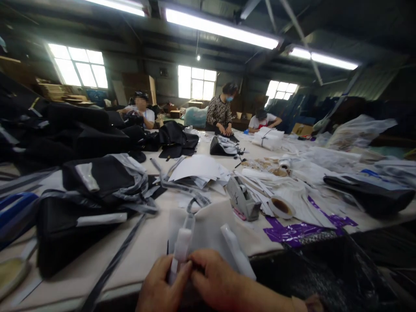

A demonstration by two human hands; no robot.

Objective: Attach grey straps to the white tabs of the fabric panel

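Note:
At the table's front edge, my left hand [159, 284] is closed around the lower end of a narrow strip wrapped in white film [183, 240]. My right hand [216, 275] meets it from the right, thumb and finger pinched together beside the strip. What sits between those fingertips is hidden. A translucent sheet [216, 223] lies on the table just beyond both hands. Another white wrapped piece [237, 251] rests on it, to the right. To the left stands a black bag [69, 229] with white wrapped handles and grey film around it.
A grey tape dispenser [242, 199], a tape roll [281, 207] and purple plastic [295, 232] lie to the right. White paper sheets [198, 169] sit ahead. Black bags [84, 130] are heaped at the left. Several co-workers, one in a patterned top [219, 110], are across the table.

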